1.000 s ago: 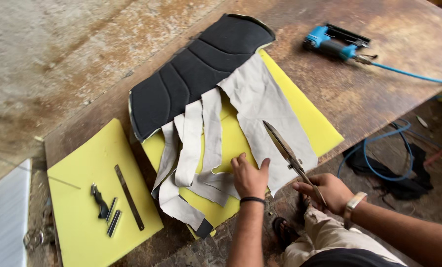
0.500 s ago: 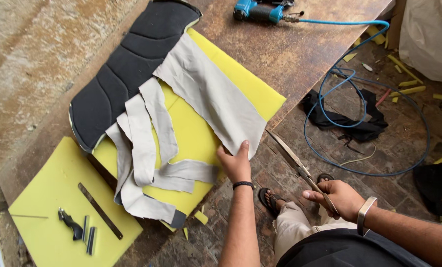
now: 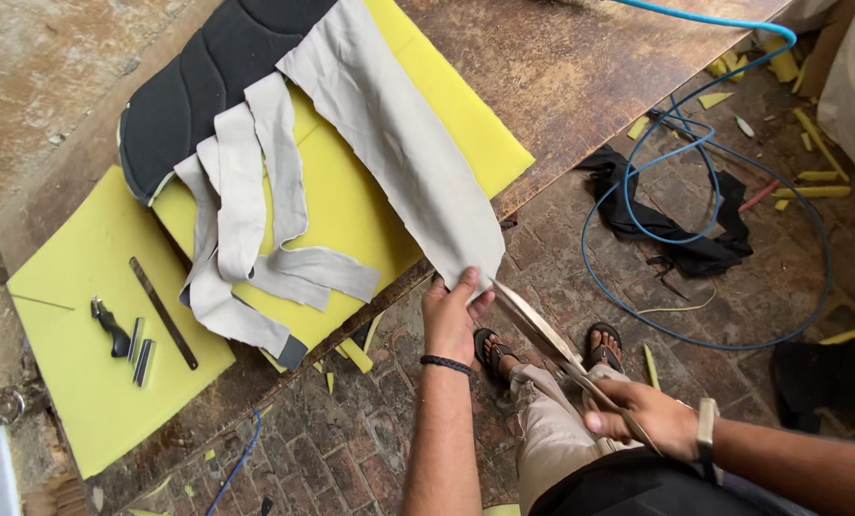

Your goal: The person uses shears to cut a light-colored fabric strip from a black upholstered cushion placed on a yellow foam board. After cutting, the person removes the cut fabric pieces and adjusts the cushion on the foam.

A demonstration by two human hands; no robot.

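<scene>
Grey fabric strip [image 3: 399,143] is hanging off the desk [image 3: 561,67]; left hand [image 3: 449,315] is pinching its end taut, right hand [image 3: 642,420] gripping scissors [image 3: 542,334] — steady tension should be keeping the cut straight.

Open air beyond table edge [image 3: 532,186]

Even daylight, sharp frame, no glare.

Soft diffuse light falls from above; shadows are faint, lying only under the edge of the desk [image 3: 580,182] and beneath the grey cloth strips [image 3: 255,191]. The yellow foam [image 3: 351,210] is bright but not blown out. Slight motion softening on the scissors [image 3: 542,334]. Mild wide-angle stretch at the borders.
</scene>
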